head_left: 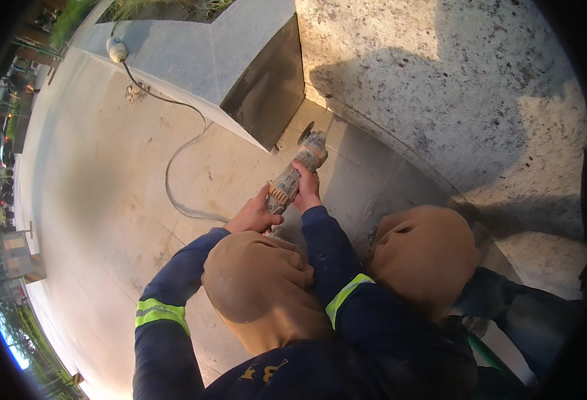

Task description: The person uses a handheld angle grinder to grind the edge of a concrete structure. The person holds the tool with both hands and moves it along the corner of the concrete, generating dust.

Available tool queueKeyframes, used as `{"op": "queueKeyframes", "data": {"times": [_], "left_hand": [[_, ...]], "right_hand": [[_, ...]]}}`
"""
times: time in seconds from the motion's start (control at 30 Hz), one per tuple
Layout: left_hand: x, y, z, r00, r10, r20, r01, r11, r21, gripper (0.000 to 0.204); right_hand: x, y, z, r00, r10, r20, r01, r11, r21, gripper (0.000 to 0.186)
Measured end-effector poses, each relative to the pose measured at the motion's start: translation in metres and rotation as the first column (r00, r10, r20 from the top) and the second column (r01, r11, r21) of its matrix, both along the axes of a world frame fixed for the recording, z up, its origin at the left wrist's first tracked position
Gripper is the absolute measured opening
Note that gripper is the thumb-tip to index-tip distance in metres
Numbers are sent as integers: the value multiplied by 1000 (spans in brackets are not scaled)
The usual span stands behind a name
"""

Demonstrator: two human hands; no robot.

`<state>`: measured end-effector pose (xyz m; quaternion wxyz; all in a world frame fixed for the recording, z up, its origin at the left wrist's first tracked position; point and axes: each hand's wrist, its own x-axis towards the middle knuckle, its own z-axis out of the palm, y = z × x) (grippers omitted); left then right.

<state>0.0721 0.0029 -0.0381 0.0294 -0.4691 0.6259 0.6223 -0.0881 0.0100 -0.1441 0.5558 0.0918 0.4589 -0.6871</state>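
Note:
Between my hands is a dusty angle grinder (285, 184) with a dark cutting disc (306, 133) at its far end. My left hand (252, 215) is closed round the rear of its body. Farther forward, my right hand (307, 185) wraps the body just behind the head. The disc stands above the paving, close to the foot of a concrete block (267, 93) and apart from the speckled wall on the right. A grey power cord (168, 175) runs from near my left hand across the floor. My right fingers are partly hidden by the tool.
The cord leads to a white plug connector (116, 49) on the planter ledge (173, 50). A rough speckled wall (400, 80) rises at the right. My brown-trousered knees (260, 287) are bent near the tool. Pale paving (93, 220) stretches left. A crumpled rag-like lump (135, 93) lies beside the ledge.

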Motion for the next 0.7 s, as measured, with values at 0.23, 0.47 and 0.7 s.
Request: {"op": "queueKeyframes", "data": {"times": [0.23, 0.47, 0.7], "left_hand": [[-19, 2, -7, 999, 40, -32, -40, 999, -5, 93], [-30, 8, -11, 996, 78, 36, -72, 986, -151, 95], [-57, -21, -2, 971, 92, 222, -59, 987, -150, 95]], "right_hand": [[-18, -2, -8, 1000, 10, 25, -9, 999, -36, 44], [-16, -13, -29, 996, 47, 79, -37, 992, -119, 40], [-36, -45, -14, 972, 114, 204, -90, 988, -126, 41]]}}
